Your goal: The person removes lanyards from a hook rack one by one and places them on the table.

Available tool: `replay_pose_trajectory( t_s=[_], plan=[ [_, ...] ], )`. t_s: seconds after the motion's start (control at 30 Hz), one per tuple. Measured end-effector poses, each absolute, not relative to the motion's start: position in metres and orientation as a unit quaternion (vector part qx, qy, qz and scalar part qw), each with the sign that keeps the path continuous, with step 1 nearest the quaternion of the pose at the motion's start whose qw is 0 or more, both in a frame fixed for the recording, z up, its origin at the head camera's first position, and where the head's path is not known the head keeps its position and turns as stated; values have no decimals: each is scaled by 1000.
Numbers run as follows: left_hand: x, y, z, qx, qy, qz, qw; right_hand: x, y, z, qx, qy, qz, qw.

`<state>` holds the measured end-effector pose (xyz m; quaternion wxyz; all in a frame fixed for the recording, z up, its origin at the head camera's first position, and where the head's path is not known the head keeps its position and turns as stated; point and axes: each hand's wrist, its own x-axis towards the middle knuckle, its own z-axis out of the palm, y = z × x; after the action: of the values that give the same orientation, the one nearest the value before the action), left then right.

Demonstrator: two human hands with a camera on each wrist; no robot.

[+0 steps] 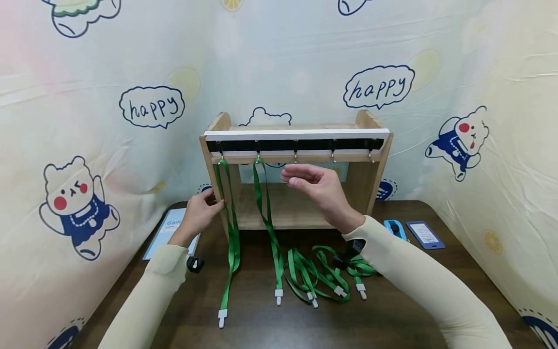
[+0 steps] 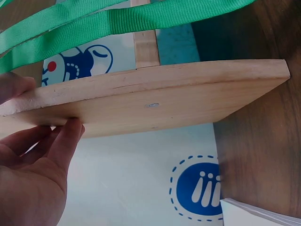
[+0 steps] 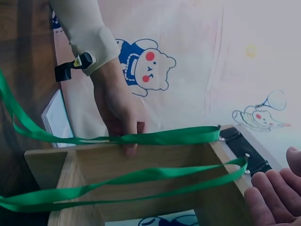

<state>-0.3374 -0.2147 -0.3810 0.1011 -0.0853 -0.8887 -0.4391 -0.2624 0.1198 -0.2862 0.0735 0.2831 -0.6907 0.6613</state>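
Dark wood table (image 1: 261,329), cartoon-print backdrop (image 1: 87,121) behind.

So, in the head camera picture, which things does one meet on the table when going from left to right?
White and blue card → left hand on the wooden rack → two hanging green lanyards → pile of green lanyards → blue clip → blue badge holder.

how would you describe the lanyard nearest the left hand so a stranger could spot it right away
Find the wooden rack standing at the back of the dark table. Two green lanyards hang from its hook rail; this lanyard is on the leftmost hook, beside the left hand holding the rack's side. Its white clip lies nearest the table's front edge.
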Motion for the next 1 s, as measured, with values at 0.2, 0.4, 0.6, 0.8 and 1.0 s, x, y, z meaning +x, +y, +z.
replay_pose_trajectory(
  t_s=[0.2,0.4,0.6,0.8,1.0],
  plan=[
    [-338,-215,-384,-84,-889,-439,104,-267,101,-289,277,-697,658,59],
    [-339,-214,-383,-90,-886,-442,104,-274,91,-292,257,-718,642,73],
    [-340,-214,-385,-91,-886,-441,109,-284,81,-295,232,-727,642,70],
    [-340,-216,-384,-93,-888,-437,110,-293,67,-297,210,-741,634,66],
    [-340,-215,-385,-92,-885,-444,104,-294,51,-298,183,-741,643,71]
  ],
)
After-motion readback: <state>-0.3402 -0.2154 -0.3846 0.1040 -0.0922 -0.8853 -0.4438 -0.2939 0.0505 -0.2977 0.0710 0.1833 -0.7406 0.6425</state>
